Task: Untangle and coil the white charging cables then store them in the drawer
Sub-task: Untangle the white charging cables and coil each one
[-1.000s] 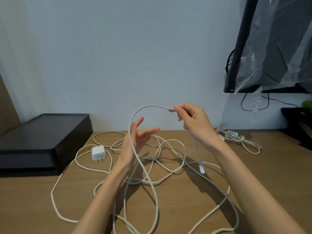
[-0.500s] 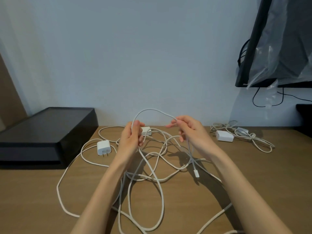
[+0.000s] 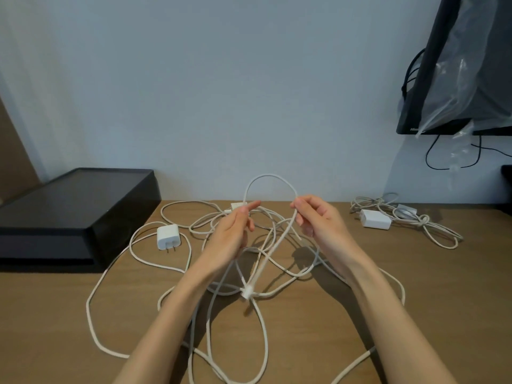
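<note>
Pinching the white charging cable [image 3: 273,250] mid-frame, right hand [image 3: 318,220] is holding up a coiling loop; grip of left hand [image 3: 230,236] unclear.

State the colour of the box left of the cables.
The box is black, clearest in the head view.

A brown wooden tabletop [image 3: 443,286] runs up to the wall. At its left a flat black rectangular box [image 3: 69,212] rests on it. Just beside the box lies a small white two-pin plug adapter [image 3: 168,236], prongs toward the near edge. A loose tangle of white braided charging cables [image 3: 88,307] sprawls over the middle, with a second white adapter [image 3: 237,206] at the far side. Well apart on the right sit a white rectangular charger block [image 3: 376,219] and a knotted bundle of white cable [image 3: 423,219]
</note>
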`<state>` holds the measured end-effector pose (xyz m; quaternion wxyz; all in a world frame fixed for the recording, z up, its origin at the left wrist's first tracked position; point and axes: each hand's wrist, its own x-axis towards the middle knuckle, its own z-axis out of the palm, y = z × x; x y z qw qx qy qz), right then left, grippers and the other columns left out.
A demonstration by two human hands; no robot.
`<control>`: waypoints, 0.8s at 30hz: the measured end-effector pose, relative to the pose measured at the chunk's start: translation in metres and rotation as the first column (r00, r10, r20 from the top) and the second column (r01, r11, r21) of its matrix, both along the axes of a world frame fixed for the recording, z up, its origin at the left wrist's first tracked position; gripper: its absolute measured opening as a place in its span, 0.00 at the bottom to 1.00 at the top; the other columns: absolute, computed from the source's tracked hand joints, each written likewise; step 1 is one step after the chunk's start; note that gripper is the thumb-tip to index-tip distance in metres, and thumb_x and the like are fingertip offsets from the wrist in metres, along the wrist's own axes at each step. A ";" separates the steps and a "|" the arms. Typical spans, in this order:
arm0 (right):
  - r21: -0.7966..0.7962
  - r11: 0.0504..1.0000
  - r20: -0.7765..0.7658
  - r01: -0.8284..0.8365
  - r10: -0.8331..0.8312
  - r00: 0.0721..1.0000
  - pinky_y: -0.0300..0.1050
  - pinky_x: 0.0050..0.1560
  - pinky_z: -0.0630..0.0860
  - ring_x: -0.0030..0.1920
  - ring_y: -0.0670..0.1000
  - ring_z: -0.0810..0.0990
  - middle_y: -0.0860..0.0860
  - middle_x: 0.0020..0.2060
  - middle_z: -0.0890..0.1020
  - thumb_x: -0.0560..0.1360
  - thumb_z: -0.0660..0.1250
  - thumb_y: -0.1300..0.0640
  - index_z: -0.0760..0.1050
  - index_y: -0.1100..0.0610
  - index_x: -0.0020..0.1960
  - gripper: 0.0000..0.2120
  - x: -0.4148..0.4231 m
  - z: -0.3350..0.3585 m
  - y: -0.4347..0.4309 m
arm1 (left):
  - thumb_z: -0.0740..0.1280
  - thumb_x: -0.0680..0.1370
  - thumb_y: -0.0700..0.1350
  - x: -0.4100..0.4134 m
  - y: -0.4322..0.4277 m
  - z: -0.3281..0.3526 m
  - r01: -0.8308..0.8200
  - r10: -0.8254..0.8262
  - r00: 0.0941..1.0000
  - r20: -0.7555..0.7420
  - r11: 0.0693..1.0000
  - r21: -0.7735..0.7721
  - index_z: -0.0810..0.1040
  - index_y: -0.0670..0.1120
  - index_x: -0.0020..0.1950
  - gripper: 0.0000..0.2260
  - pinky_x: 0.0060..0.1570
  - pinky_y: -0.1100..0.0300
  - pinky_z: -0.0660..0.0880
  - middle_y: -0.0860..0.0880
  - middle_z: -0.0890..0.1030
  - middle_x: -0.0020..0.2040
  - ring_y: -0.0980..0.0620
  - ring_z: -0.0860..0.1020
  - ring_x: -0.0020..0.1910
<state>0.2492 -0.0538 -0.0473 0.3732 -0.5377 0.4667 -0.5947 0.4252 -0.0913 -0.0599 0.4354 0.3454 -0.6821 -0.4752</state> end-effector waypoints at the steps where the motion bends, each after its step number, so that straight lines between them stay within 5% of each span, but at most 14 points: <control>1: -0.012 1.000 0.021 -0.004 0.004 1.000 0.33 0.29 0.61 0.27 0.42 0.65 0.45 0.27 0.73 0.80 0.60 0.57 0.75 0.57 0.46 0.08 -0.001 0.000 0.000 | 0.50 0.83 0.49 -0.001 0.000 -0.001 0.012 -0.012 1.000 0.022 1.000 -0.020 0.74 0.53 0.58 0.14 0.24 0.65 0.59 0.44 0.67 0.37 0.59 0.61 0.24; 4: -0.045 0.999 0.027 0.007 -0.006 1.000 0.35 0.30 0.61 0.27 0.43 0.66 0.46 0.27 0.75 0.80 0.61 0.58 0.75 0.58 0.46 0.07 -0.002 -0.002 0.001 | 0.51 0.83 0.48 0.000 0.000 -0.002 0.061 -0.061 0.997 0.048 0.998 -0.006 0.75 0.54 0.57 0.13 0.24 0.67 0.60 0.42 0.65 0.39 0.57 0.61 0.26; 9: -0.082 0.996 0.049 0.030 -0.026 0.998 0.35 0.31 0.64 0.29 0.44 0.66 0.46 0.28 0.77 0.79 0.62 0.57 0.74 0.58 0.47 0.06 -0.003 -0.007 0.001 | 0.53 0.83 0.46 0.001 0.004 -0.001 0.112 -0.101 0.976 0.195 0.993 -0.044 0.75 0.50 0.64 0.15 0.28 0.70 0.65 0.56 0.80 0.47 0.60 0.69 0.29; 12: -0.092 0.994 0.077 0.059 -0.052 0.996 0.34 0.32 0.67 0.31 0.45 0.70 0.46 0.29 0.79 0.79 0.62 0.58 0.74 0.59 0.46 0.05 -0.002 -0.010 -0.001 | 0.53 0.83 0.47 -0.003 0.008 -0.002 0.189 -0.179 0.957 0.230 0.982 -0.025 0.75 0.47 0.64 0.16 0.30 0.71 0.67 0.54 0.84 0.46 0.61 0.72 0.31; 16: -0.133 0.975 0.068 0.178 -0.170 0.983 0.31 0.35 0.69 0.31 0.41 0.74 0.47 0.29 0.81 0.79 0.63 0.59 0.73 0.58 0.45 0.04 -0.001 -0.010 -0.004 | 0.52 0.83 0.47 -0.002 0.006 -0.003 0.266 -0.267 0.952 0.148 0.964 0.029 0.75 0.45 0.63 0.17 0.30 0.66 0.64 0.55 0.71 0.28 0.58 0.67 0.28; 19: -0.117 0.942 0.114 0.316 -0.303 0.946 0.34 0.36 0.68 0.29 0.39 0.72 0.44 0.29 0.77 0.79 0.64 0.57 0.74 0.55 0.44 0.05 -0.008 -0.011 -0.004 | 0.52 0.83 0.48 0.000 0.002 -0.005 0.257 -0.249 0.946 0.206 0.966 -0.014 0.78 0.48 0.61 0.16 0.28 0.66 0.60 0.57 0.64 0.27 0.58 0.61 0.27; 24: -0.104 0.958 0.056 0.266 -0.261 0.964 0.33 0.31 0.64 0.28 0.42 0.66 0.45 0.26 0.71 0.79 0.63 0.57 0.76 0.57 0.44 0.07 -0.011 -0.008 -0.001 | 0.52 0.83 0.51 -0.001 -0.001 -0.014 0.182 -0.109 0.910 0.399 0.972 -0.150 0.81 0.52 0.55 0.16 0.33 0.62 0.65 0.55 0.68 0.30 0.59 0.67 0.29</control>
